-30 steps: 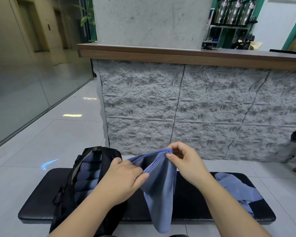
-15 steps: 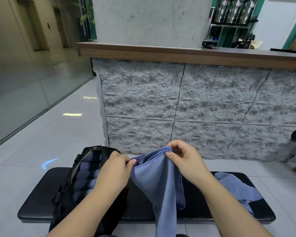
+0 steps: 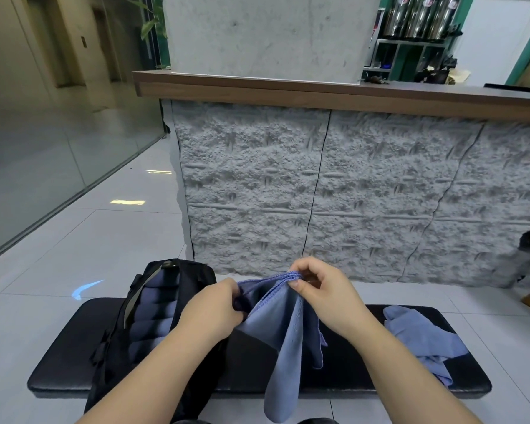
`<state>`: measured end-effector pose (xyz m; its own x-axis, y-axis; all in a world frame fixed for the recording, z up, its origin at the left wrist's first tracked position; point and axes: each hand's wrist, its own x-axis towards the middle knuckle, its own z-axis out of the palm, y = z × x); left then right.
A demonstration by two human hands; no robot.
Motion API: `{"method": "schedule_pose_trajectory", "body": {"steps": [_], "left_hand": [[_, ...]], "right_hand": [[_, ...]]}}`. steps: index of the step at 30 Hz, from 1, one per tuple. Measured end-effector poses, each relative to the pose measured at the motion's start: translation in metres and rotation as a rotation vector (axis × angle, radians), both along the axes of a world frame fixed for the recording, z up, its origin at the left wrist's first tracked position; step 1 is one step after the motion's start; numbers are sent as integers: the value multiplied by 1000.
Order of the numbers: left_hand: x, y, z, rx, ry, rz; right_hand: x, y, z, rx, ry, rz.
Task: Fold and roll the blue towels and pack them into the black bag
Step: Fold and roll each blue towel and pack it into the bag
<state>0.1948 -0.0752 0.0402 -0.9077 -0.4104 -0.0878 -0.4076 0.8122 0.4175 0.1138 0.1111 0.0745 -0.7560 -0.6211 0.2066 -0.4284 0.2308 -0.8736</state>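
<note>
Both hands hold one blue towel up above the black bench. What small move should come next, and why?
Probably lower the blue towel flat onto the black bench and fold it. The left hand and right hand pinch its top edge, so it hangs loose and unfolded, while the black bag already holds rolled towels.

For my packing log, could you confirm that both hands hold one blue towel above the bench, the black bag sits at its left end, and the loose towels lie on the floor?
Not quite: in the head view the loose towels lie on the bench, at its right end, not on the floor. The rest stands: left hand and right hand hold one towel, and the bag sits at the left.
</note>
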Motion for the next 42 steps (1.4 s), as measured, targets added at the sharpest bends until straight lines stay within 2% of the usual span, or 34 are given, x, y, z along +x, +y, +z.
{"method": "schedule_pose_trajectory", "body": {"steps": [4, 10, 12, 15, 16, 24, 27, 32, 34, 36, 38, 42], "left_hand": [[-3, 6, 1, -75, -48, -70], [-3, 9, 2, -425, -171, -91], [-5, 6, 4, -355, -117, -101], [-7, 1, 10, 67, 42, -45], [-7, -1, 11, 149, 90, -25], [3, -18, 13, 283, 274, -101], [5, -17, 22, 206, 255, -193], [9, -26, 27, -238, 47, -400], [11, -33, 25, -350, 74, -457], [13, -37, 25, -314, 244, -504], [17, -37, 24, -184, 407, -450], [22, -33, 22, -2, 407, -380]], "right_hand": [[1, 0, -1, 4, 6, 5], [0, 0, 1, 21, 23, -16], [-2, 2, -1, 53, 30, -32], [-10, 8, -6, 132, 66, -97], [-13, 11, -7, 138, 70, -120], [-23, 19, -15, 128, 58, -221], [-22, 19, -14, 151, 70, -227], [-21, 20, -10, 184, 77, -263], [-19, 20, -10, 199, 79, -248], [-16, 22, -10, 146, 111, -265], [-14, 26, -10, 64, 204, -279], [-10, 29, -12, 75, 216, -188]]}}
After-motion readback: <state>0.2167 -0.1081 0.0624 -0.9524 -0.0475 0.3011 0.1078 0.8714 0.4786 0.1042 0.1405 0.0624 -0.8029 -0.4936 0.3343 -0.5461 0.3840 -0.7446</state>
